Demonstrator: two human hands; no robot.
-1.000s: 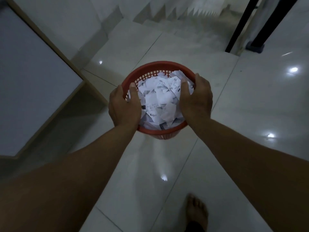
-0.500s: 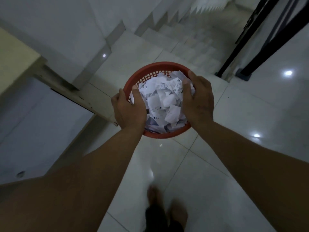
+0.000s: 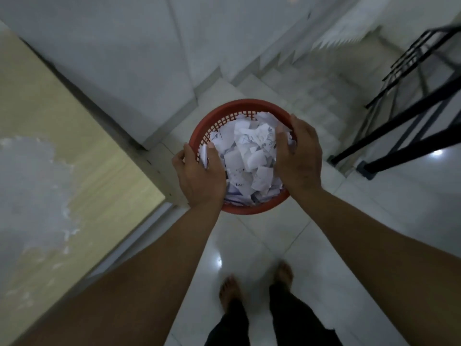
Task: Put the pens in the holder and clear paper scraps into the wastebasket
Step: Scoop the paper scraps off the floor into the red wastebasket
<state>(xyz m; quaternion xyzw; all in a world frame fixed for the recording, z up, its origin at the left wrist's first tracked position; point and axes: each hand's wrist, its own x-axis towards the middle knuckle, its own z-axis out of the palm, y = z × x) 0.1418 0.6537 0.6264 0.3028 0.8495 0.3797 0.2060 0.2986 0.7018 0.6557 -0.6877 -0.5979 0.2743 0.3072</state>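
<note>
**Indoor stair landing, likely a home**

Glossy white floor tiles (image 3: 262,236) reflect ceiling lights. A white tiled staircase (image 3: 306,96) descends ahead beside a black metal railing (image 3: 409,116). A light wood-grain counter (image 3: 74,146) stands against the plain white wall (image 3: 124,46). The person's feet (image 3: 230,293) are bare.

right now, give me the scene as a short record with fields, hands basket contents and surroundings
left hand: grips the basket's left rim, thumb inside
right hand: grips the right rim, fingers curled over the edge
wastebasket: red, mesh-walled, held above the floor by both hands
paper scraps: white torn pieces filling the basket
table: light wood top at left, blurred white scraps on it
floor: glossy white tiles, bare feet below
beyond: white stairs, black railing at right
</note>
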